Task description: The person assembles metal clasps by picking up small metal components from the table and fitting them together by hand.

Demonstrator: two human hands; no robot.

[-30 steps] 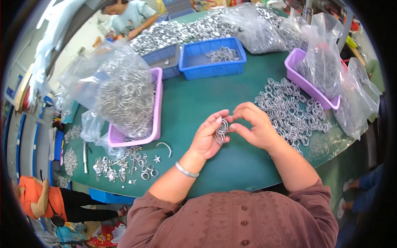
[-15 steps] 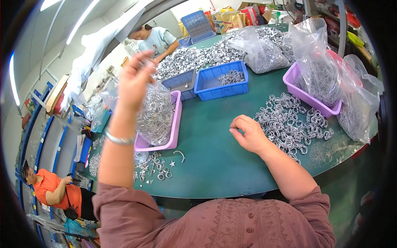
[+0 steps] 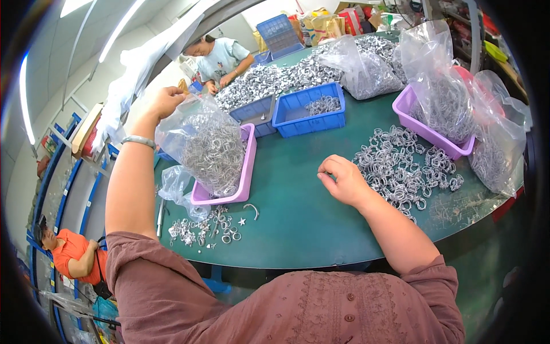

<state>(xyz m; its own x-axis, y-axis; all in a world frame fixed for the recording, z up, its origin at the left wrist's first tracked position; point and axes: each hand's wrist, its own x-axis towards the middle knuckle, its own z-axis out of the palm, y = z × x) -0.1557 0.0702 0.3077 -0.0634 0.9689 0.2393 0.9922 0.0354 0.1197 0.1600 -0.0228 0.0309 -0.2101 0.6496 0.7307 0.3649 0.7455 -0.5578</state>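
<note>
My left hand is raised at the upper left, fingers pinched at the top edge of a clear plastic bag. Many silvery rings fill this bag, which stands in a pink-purple basket. On the green table, my right hand rests with its fingers curled together; whether anything is in them is hidden. Just right of it spreads a loose heap of silvery rings. Small metal pieces, among them rings, a star and a curved strip, lie in front of the left basket.
A blue bin with some rings stands mid-table beside a grey bin. Behind them is a long heap of metal parts, where a co-worker sits. Another purple basket with bagged rings stands right. A person in orange is at far left.
My left hand has moved left from above the bag to its upper edge, and the bag's top now spreads toward it. My right hand has stayed in place. The co-worker's arm has shifted.
</note>
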